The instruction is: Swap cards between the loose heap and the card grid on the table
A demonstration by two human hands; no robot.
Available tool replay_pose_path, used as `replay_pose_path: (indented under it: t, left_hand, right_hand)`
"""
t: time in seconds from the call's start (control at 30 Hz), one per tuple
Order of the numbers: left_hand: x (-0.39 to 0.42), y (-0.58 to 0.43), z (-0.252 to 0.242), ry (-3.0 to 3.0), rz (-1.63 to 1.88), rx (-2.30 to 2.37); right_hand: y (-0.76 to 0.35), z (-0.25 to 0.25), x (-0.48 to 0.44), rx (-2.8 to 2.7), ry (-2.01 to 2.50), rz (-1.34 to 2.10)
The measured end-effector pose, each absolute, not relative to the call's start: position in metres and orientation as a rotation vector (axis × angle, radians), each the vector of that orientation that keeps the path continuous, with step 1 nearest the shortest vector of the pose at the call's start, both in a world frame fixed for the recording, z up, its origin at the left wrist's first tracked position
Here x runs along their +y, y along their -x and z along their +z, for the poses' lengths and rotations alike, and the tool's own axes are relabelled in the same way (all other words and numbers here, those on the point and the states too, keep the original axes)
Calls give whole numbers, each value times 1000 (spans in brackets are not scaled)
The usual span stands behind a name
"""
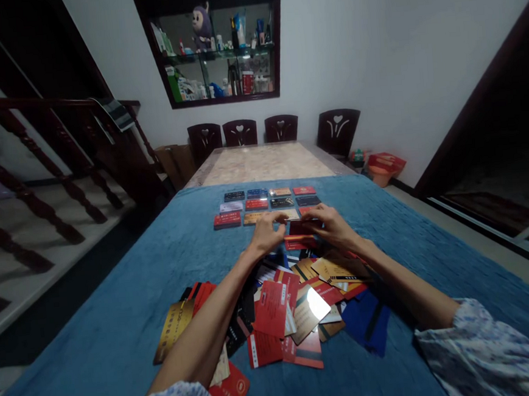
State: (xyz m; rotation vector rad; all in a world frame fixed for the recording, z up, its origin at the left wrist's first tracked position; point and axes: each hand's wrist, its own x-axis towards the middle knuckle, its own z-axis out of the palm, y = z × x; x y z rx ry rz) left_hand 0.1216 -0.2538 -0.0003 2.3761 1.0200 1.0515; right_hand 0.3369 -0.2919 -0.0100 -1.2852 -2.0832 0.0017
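Far left of the hands: a stair banister (38, 179), not involved. The worktop (266, 161) is covered with a blue cloth (108, 308).

Near-left, beside the left forearm: a gold card (174, 330) marks the left edge of the loose pile (291, 306). The pile is spread between and under both forearms, with cards overlapped and some face down.

Left hand (267, 231): fingers are curled, with the tips at the left edge of the dark red card (302, 227). Whether that edge is pinched or only touched cannot be told.

The dark red card is held between both hands, low over the cloth, just past the far edge of the pile. A red card (300, 242) is seen directly under it.

Just beyond the fingertips: the laid-out rows (267, 204), three rows of four with cards set singly and squared up. The right half of the nearest row is partly hidden by the hands.

Right hand (333, 226): closed on the right end of the dark red card, thumb and fingers around its edge.

Far behind the hands: chairs (281, 127) and a wall niche (211, 43). Far right, on the floor: a red box (385, 165).

Judged step: one card has been taken off the pile and is being handled at the near edge of the rows. Most of the pile is not yet laid out.

What a placement calls for: the card kept flat, its edges lined up with the nearest row, the same gap kept, and no neighbouring card nudged on release.
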Motion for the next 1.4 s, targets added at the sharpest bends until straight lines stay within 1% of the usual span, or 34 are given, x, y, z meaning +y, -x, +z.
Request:
replay_pose_path:
  t: [0.2, 0.43, 0.67, 0.8, 1.07, 1.23, 1.4]
  left_hand:
    - [-261, -125, -1, -2465, 912, 941]
    - [-256, -119, -2, -2524, 870, 1032]
    - [-254, -114, -1, -2670, 747, 1190]
    - [-254, -113, -3, -2684, 732, 1252]
    - [-248, -110, -8, -2654, 756, 1217]
    - [-248, -110, -8, -2703, 708, 1266]
    - [-254, -111, -5, -2778, 604, 1298]
  right_hand:
    - [-329, -16, -291, -2110, 1291, -59]
    - [-328, -21, -290, -2159, 1345, -154]
    - [-330, -22, -293, -2214, 1464, -269]
    - [-329, -24, -293, -2181, 1484, -304]
    - [-329, -28, -292, -2189, 1485, -356]
    - [-326, -28, -293, -2247, 1493, -430]
    - [-324, -29, -294, -2266, 1530, -422]
